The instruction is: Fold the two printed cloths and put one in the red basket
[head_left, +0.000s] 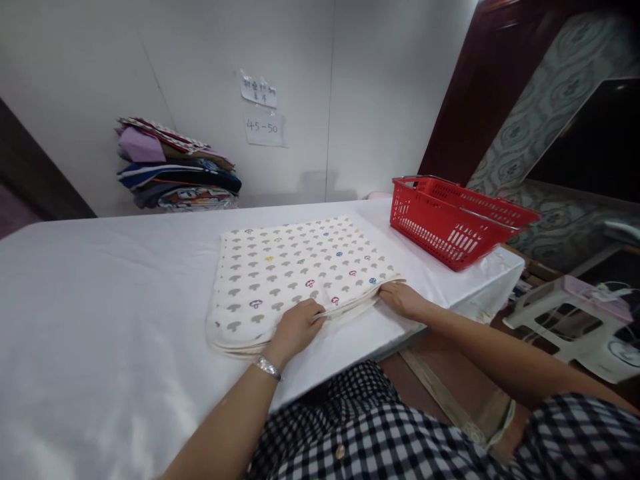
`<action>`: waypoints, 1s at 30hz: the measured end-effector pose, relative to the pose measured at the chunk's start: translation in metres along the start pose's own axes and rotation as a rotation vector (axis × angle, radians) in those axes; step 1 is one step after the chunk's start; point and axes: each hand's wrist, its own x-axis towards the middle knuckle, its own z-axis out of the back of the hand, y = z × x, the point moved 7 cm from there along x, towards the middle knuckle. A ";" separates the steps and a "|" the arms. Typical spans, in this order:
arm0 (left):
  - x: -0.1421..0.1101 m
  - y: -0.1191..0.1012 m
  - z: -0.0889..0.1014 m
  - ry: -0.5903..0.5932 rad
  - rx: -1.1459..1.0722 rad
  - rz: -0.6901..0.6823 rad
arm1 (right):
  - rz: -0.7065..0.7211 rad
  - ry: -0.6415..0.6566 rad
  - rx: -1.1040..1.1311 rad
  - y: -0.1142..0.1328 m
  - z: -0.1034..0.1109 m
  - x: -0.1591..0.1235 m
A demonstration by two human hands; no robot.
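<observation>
A folded cream blanket (295,267) printed with small grey and coloured mushrooms lies flat on the white-covered table, its near edge showing several layers. My left hand (299,327), with a silver bracelet at the wrist, pinches that near edge around its middle. Further right, my right hand (401,299) grips the same edge close to the blanket's near right corner. Fingertips of both hands are partly hidden by the cloth. Between the hands the edge is slightly raised.
A red plastic basket (440,220) stands at the table's right end. Folded clothes (177,167) are stacked at the back left against the wall. The white tablecloth (110,320) reaches the near edge by my body. A white stool (570,320) stands on the floor at right.
</observation>
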 end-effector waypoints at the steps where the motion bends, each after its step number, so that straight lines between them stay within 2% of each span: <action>1: 0.000 0.000 0.000 -0.001 0.003 -0.004 | -0.015 -0.007 0.042 -0.001 0.001 -0.003; 4: 0.000 -0.002 0.000 0.003 0.013 -0.016 | -0.059 -0.007 0.128 -0.007 0.001 -0.015; 8: 0.000 -0.008 0.000 0.035 0.061 -0.041 | -0.059 -0.033 0.136 -0.015 -0.004 -0.029; 17: -0.004 -0.023 -0.008 0.061 0.227 -0.133 | 0.169 -0.160 -0.067 -0.007 -0.009 -0.039; 22: -0.006 -0.028 -0.012 0.069 0.287 -0.151 | 0.164 -0.203 0.086 -0.009 0.002 -0.047; 23: -0.006 -0.028 -0.012 0.070 0.292 -0.152 | 0.130 -0.225 0.139 -0.012 0.006 -0.050; 25: -0.006 -0.029 -0.011 0.070 0.297 -0.151 | -0.032 -0.300 0.239 -0.029 0.016 -0.054; 28: -0.006 -0.030 -0.010 0.070 0.309 -0.149 | -0.420 -0.417 0.399 -0.068 0.024 -0.061; 30: -0.006 -0.031 -0.010 0.072 0.321 -0.144 | -0.685 -0.362 0.550 -0.090 0.016 -0.063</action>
